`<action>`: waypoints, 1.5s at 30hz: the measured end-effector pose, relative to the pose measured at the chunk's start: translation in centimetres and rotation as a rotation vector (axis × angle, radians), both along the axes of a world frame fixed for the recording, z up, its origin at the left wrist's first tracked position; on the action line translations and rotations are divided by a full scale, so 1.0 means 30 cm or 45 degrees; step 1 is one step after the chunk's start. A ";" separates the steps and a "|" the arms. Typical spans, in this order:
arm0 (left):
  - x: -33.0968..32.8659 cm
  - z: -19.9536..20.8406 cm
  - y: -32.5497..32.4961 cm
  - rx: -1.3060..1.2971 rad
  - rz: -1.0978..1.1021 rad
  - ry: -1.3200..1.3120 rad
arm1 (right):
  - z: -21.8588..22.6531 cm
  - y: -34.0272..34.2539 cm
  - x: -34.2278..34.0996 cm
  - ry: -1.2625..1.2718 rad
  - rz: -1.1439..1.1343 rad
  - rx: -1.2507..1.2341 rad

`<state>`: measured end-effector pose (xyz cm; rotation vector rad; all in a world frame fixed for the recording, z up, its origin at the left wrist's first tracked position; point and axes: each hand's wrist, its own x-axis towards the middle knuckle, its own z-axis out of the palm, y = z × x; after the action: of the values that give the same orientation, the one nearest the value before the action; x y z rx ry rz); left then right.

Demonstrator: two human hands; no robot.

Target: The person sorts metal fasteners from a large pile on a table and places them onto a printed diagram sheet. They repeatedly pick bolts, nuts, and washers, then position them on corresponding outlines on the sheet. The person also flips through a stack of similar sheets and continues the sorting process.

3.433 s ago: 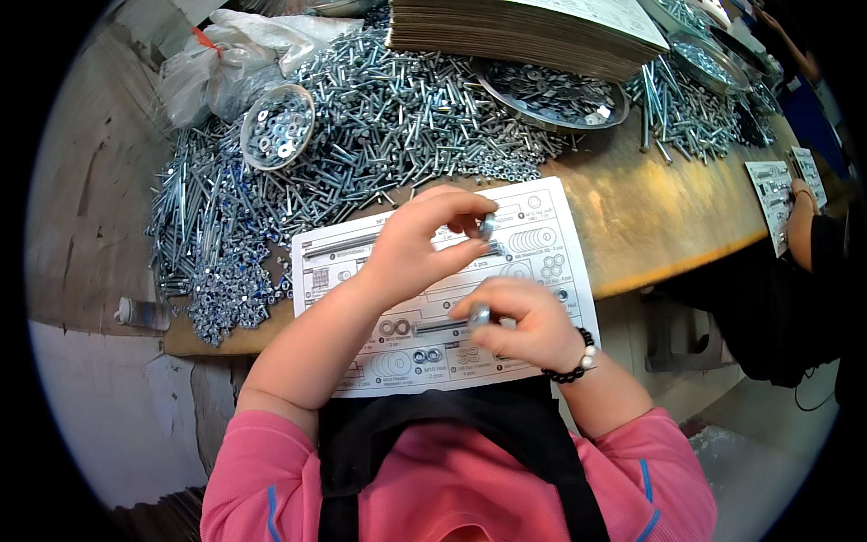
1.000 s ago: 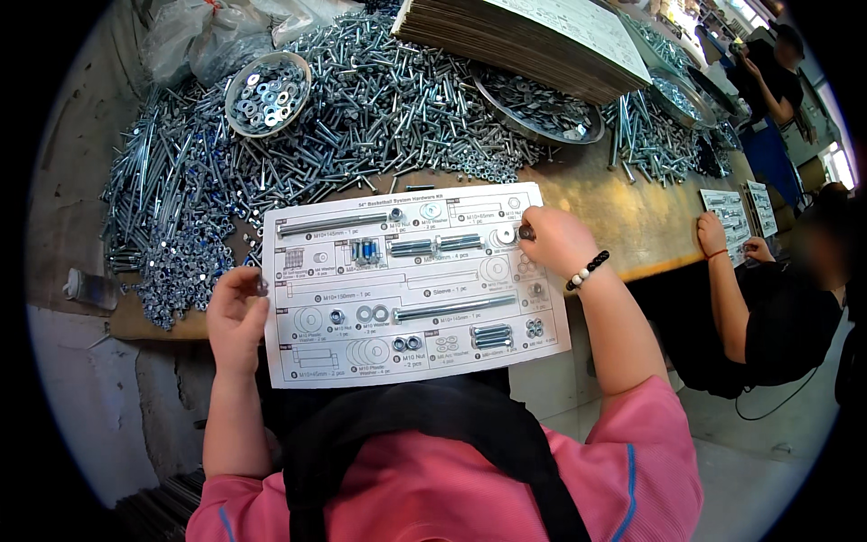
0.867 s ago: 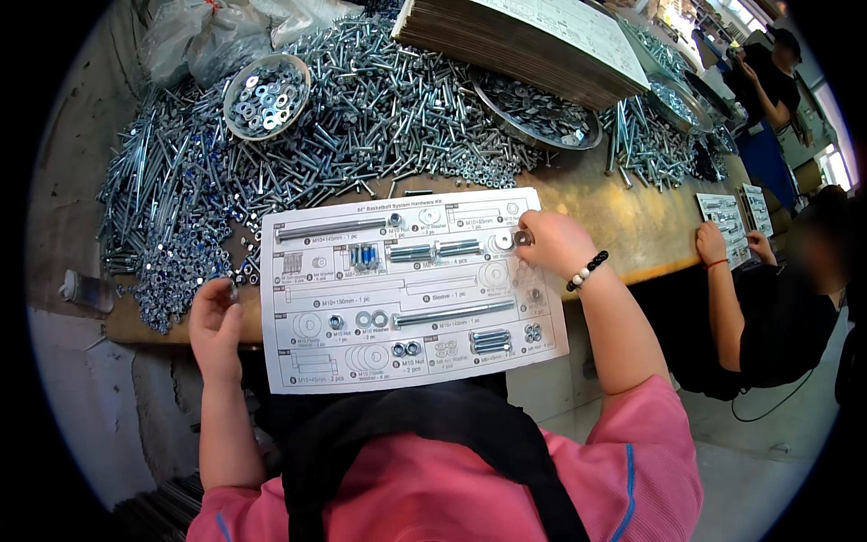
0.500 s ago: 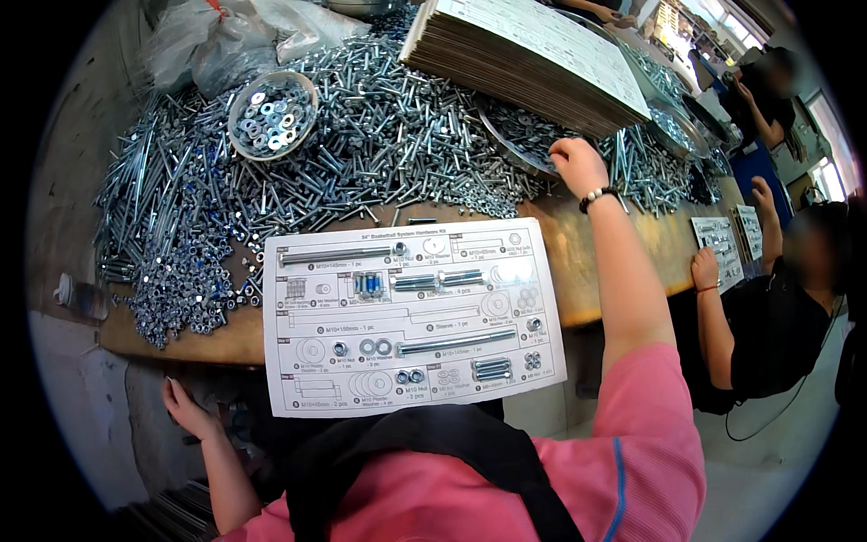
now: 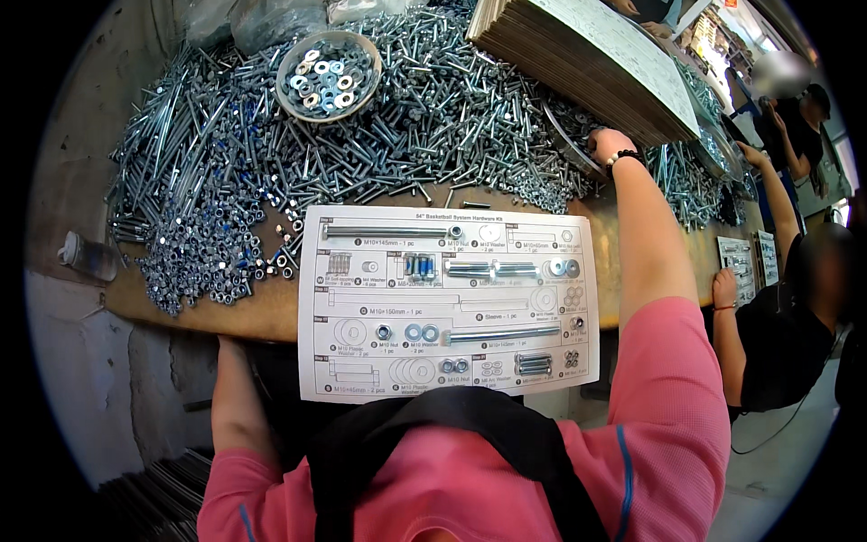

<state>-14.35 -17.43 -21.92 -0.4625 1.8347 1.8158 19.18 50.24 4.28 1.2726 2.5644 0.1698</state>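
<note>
A white printed card (image 5: 449, 303) with bolts, nuts and washers fastened in labelled boxes lies at the near edge of a wooden workbench (image 5: 271, 312).

The card is a wide rectangle divided into rows, with long bolts, short screws, silver washers and a few blue-tipped parts sitting on it. Beyond the card spreads a heap of loose bolts (image 5: 361, 135), with a round metal bowl of nuts (image 5: 328, 75) on it. The right hand (image 5: 607, 144) reaches past the card's far right corner, well apart from it, to a metal dish (image 5: 569, 144) beside a stack of boards (image 5: 587, 63); whether its fingers grip anything cannot be told. The left hand is hidden under the bench edge, below the card's left side.
</note>
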 end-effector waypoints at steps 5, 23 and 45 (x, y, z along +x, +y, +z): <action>0.062 0.005 -0.005 0.066 0.101 0.086 | -0.042 0.060 0.011 -0.001 0.020 0.091; 0.190 0.736 0.258 -0.043 0.190 1.566 | -0.009 -0.627 0.322 0.969 0.517 0.100; 0.158 0.755 0.731 -0.622 -1.112 1.348 | -0.023 -0.714 0.371 0.770 0.173 -0.316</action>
<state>-9.62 4.51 0.75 1.2138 2.5110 0.9752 30.29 28.83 3.59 1.1864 3.0359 -0.5783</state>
